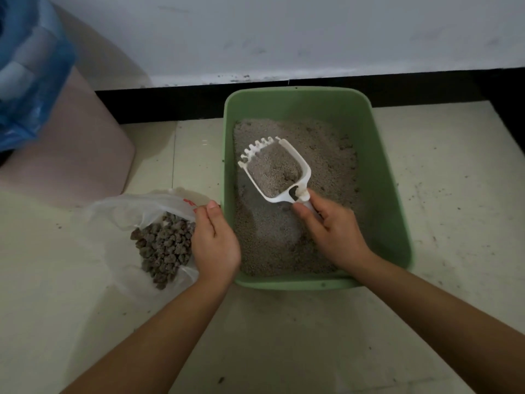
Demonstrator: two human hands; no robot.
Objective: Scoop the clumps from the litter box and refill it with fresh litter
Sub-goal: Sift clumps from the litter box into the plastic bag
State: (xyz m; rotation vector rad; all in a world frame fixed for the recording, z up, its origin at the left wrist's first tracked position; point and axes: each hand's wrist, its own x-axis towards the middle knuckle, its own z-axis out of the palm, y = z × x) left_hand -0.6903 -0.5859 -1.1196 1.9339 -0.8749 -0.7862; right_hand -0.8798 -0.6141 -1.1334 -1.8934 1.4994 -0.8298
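Scoop [305, 172] in right grip [333, 231], teeth far-left, handle near-right.

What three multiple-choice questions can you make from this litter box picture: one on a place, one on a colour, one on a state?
1. Where does the plastic bag with the clumps lie?
A. Inside the litter box
B. On the floor, left of the litter box
C. Behind the litter box, against the wall

2. What colour is the litter box?
A. Green
B. Blue
C. White

3. What state is the scoop in?
A. Empty, lying on the floor
B. Loaded with litter, held by the right hand
C. Stuck upright in the litter, untouched

Answers:
1. B: the plastic bag rests on the tiles beside the box's left wall, its edge held by the left hand.
2. A: its rim and walls are pale green.
3. B: grey grains fill the scoop, and the right hand grasps its handle over the box.
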